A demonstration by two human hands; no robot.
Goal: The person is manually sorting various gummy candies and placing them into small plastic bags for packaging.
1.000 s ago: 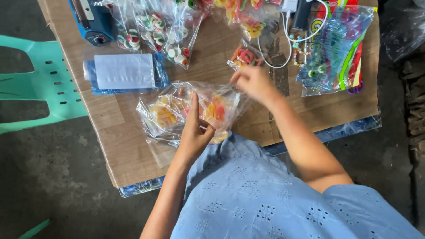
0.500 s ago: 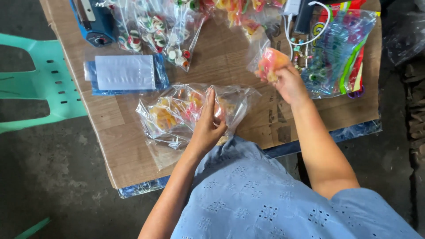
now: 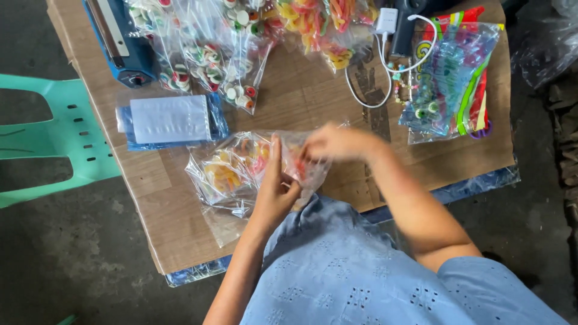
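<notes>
A clear plastic bag of yellow and orange gummy sweets (image 3: 226, 174) lies on the cardboard tabletop (image 3: 174, 229) just in front of me. My left hand (image 3: 274, 192) grips the bag's right edge, fingers on top and thumb below. My right hand (image 3: 337, 143) is motion-blurred at the bag's mouth, fingers drawn together over a red-orange bit inside the plastic. The blur hides whether it holds anything.
A blue heat sealer (image 3: 117, 42) lies at the back left, with a stack of small flat bags (image 3: 171, 120) in front of it. Bags of round sweets (image 3: 226, 57) and gummy worms (image 3: 325, 24), a white charger (image 3: 385, 21) and a colourful zip bag (image 3: 451, 78) line the back. A turquoise chair (image 3: 54, 138) stands left.
My right hand, which had lifted a small sweet packet toward the back right, has come back down to the bag's mouth. My left hand stays on the bag.
</notes>
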